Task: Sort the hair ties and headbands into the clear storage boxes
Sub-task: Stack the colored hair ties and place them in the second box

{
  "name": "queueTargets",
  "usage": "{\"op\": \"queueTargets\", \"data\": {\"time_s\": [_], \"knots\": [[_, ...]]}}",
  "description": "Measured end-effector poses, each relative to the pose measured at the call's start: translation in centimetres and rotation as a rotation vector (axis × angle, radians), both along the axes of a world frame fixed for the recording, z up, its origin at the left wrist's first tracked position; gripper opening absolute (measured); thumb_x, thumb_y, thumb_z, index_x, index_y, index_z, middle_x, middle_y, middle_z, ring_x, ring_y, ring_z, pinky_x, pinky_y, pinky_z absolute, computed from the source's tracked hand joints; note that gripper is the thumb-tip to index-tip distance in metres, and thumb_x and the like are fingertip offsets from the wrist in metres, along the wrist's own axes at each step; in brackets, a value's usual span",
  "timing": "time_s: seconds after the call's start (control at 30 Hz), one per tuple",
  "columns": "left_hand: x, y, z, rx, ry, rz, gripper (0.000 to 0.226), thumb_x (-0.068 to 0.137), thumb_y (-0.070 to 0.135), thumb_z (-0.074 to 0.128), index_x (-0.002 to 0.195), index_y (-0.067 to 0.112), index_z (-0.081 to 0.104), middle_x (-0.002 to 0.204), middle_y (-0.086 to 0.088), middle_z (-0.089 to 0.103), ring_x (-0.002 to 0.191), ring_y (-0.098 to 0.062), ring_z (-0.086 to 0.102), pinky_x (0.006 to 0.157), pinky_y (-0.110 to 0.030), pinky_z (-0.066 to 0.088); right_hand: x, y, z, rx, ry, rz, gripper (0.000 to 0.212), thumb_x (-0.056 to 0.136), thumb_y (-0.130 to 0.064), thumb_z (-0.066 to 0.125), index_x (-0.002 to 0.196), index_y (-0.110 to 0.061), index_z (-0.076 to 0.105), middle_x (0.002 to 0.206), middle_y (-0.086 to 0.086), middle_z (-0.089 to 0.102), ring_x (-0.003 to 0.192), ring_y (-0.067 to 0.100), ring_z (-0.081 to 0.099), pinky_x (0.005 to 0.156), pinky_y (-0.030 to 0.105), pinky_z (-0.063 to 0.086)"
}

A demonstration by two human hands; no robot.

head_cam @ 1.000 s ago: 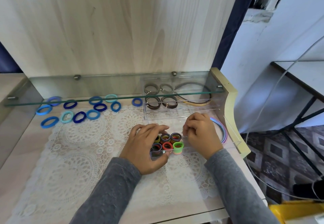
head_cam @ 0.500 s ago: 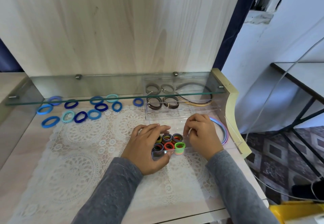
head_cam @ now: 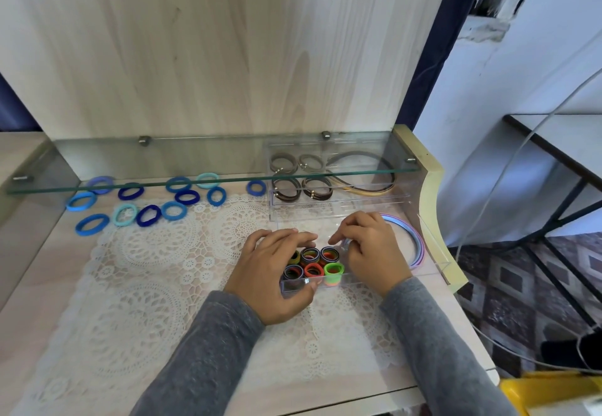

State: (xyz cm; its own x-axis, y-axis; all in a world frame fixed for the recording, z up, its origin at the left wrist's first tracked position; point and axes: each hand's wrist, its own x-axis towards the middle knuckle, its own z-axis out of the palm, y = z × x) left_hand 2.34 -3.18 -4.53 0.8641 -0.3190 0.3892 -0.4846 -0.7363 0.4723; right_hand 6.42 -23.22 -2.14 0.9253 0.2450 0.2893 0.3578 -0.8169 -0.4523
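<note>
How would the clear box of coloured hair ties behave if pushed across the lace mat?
Probably stiff: the clear box shows straight walls gripped by the left hand. It may snag, since it sits on the bumpy lace mat. Likely light: the hair ties inside are small.

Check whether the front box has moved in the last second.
No. The front box keeps its place in line below the right shelf peg.

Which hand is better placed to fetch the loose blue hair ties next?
Left, probably. The blue hair ties lie at the far left, nearer the left hand; the right hand would have to cross the clear box.
</note>
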Motion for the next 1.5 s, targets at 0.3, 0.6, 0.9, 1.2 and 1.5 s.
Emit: {"op": "queueTargets", "data": {"time_s": [0.3,0.6,0.9,1.2,1.5], "knots": [[0.1,0.0,-0.1,0.039,0.019,0.016,0.065,0.074,0.06,0.051,0.134,0.037,0.04,0.119,0.025,0.057,0.126,-0.001,0.04,0.111,-0.032,0.018,0.0,0.2,0.5,-0.143,0.087,0.024,0.03,0.088,-0.008,0.052,0.1,-0.025,0.074,0.107,-0.007,0.058,0.108,0.016,0.039,0.09,0.035,0.036],[0.1,0.0,0.0,0.04,0.016,0.004,0.066,0.074,0.06,0.05,0.134,0.036,0.039,0.115,0.026,0.056,0.125,-0.001,0.041,0.11,-0.039,0.022,-0.1,0.3,0.7,-0.2,0.102,0.045,0.03,0.089,-0.009,0.052,0.101,-0.026,0.073,0.111,-0.007,0.059,0.111,0.018,0.039,0.089,0.034,0.033],[0.1,0.0,-0.1,0.024,-0.007,0.01,0.065,0.073,0.059,0.052,0.133,0.036,0.04,0.119,0.024,0.056,0.129,-0.003,0.039,0.111,-0.036,0.02,-0.4,-0.4,1.3,-0.07,0.119,-0.002,0.038,0.083,0.0,0.043,0.088,-0.022,0.074,0.103,-0.004,0.06,0.105,0.019,0.041,0.089,0.04,0.038],[0.1,0.1,0.2,0.084,-0.068,0.11,0.063,0.072,0.063,0.052,0.129,0.037,0.045,0.118,0.026,0.055,0.13,-0.007,0.041,0.112,-0.041,0.017,-2.0,-0.5,0.9,-0.224,-0.014,-0.026,0.02,0.082,-0.007,0.061,0.075,-0.019,0.075,0.101,-0.005,0.063,0.104,0.022,0.046,0.081,0.031,0.025],[0.0,0.0,0.3,-0.011,-0.123,0.201,0.05,0.094,0.047,0.019,0.121,0.028,0.057,0.114,0.015,0.063,0.121,-0.011,0.049,0.104,-0.035,0.023,-2.2,-0.1,0.2,-0.206,-0.081,-0.034,0.024,0.068,-0.017,0.051,0.058,-0.023,0.072,0.085,-0.008,0.065,0.086,0.024,0.054,0.071,0.033,0.031]]}}
